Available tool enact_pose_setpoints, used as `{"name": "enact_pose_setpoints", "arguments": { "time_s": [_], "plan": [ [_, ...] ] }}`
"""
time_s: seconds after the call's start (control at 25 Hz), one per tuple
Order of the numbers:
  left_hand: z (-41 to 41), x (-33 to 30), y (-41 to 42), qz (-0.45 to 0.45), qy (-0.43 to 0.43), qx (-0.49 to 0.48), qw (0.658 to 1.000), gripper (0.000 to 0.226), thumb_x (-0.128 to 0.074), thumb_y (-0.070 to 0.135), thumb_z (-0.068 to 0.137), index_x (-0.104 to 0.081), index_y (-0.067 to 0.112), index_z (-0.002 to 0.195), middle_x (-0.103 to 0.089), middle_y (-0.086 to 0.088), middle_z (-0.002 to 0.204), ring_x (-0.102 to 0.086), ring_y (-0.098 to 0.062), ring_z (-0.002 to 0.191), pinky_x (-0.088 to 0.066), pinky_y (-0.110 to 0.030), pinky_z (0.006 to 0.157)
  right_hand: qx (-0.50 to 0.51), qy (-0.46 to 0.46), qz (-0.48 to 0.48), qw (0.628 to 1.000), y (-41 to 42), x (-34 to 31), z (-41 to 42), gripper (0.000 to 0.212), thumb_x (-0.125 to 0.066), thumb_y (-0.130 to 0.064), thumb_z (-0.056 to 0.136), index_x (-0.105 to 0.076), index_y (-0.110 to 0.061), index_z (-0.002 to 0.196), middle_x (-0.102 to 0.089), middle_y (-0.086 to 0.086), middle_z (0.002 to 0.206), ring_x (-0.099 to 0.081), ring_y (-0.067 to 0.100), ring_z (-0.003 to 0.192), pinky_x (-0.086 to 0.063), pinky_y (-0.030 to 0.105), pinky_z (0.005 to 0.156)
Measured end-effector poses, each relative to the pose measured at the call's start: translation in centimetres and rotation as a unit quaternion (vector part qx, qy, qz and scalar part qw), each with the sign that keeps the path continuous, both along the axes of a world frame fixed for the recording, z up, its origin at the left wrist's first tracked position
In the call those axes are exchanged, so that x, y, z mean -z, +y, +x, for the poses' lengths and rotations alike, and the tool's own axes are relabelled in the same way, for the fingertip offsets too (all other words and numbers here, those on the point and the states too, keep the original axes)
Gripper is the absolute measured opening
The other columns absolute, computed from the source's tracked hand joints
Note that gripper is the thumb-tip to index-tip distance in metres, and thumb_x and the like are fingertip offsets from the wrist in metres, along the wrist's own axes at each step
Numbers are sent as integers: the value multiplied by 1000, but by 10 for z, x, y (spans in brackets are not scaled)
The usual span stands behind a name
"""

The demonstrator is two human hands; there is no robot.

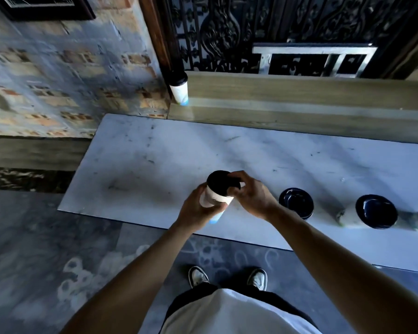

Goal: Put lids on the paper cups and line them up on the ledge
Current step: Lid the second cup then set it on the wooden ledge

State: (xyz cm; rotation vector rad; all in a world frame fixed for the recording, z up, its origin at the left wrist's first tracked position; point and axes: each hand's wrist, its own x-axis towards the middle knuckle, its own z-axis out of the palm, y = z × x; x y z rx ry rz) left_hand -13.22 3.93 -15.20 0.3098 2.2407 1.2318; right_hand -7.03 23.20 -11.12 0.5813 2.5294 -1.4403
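A: From the head view, where was the paper cup (215, 198)?

B: Lifted just above the marble tabletop (154, 150), tilted toward the person. The left hand (198, 208) wrapped its wall, grip closed around the lower body. The right hand (249, 196) sat on the far side, fingers pressed against the rim of the black lid (221, 183).

A: How would it handle?

B: Light, I judged, and probably empty. Thin paper walls would buckle under a hard squeeze, so the hold belonged low on the body, below the left grip's thumb, with the pressing done only around the lid's edge. The plastic lid looked stiff enough to snap on.

A: Anything else nearby?

B: To the right of the right grip, two dark lidded tops (296, 203) (376, 211) stood on the tabletop. Well beyond both grips, one lidded cup (179, 89) stood at the ledge's (299, 92) left end.

A: What couldn't you make out?

B: Whether the lid had seated all round; the right fingers covered its near edge. The bodies of the two cups on the right were smeared by blur, and the held cup's bottom was half hidden by the left palm.
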Motion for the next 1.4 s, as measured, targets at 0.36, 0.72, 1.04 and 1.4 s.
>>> {"name": "enact_pose_setpoints", "arguments": {
  "time_s": [0.36,0.72,1.04,1.4],
  "plan": [
    [12,-66,10,75,-84,43,993,16,-65,49,83,-69,42,97,-80,8,93,-76,-7,81,-59,-22,67,37,48,-89,994,11,-40,-7,28,-57,-39,86,-70,-19,101,-75,-8,112,-68,15,101,-51,34,86],
    [17,-88,17,130,-202,89,967,44,-85,26,65,-74,21,107,-78,1,89,-74,-16,80,-61,-37,72,-92,51,-290,951,12,-73,-16,48,-35,-16,91,-66,1,123,-70,23,124,-68,33,107,-53,38,89],
    [16,-91,30,113,-214,35,970,40,-82,23,60,-75,14,99,-76,-6,81,-71,-26,71,-59,-42,72,-60,74,-253,963,13,-69,-19,31,-46,-18,101,-72,-1,109,-73,19,114,-70,23,93,-55,33,81],
    [22,-89,35,103,-242,25,965,41,-82,26,55,-76,16,94,-77,-6,80,-72,-26,72,-60,-46,78,-69,46,-226,971,15,-71,-18,31,-46,-13,100,-73,0,107,-76,11,114,-71,20,91,-55,28,78]
  ]
}}
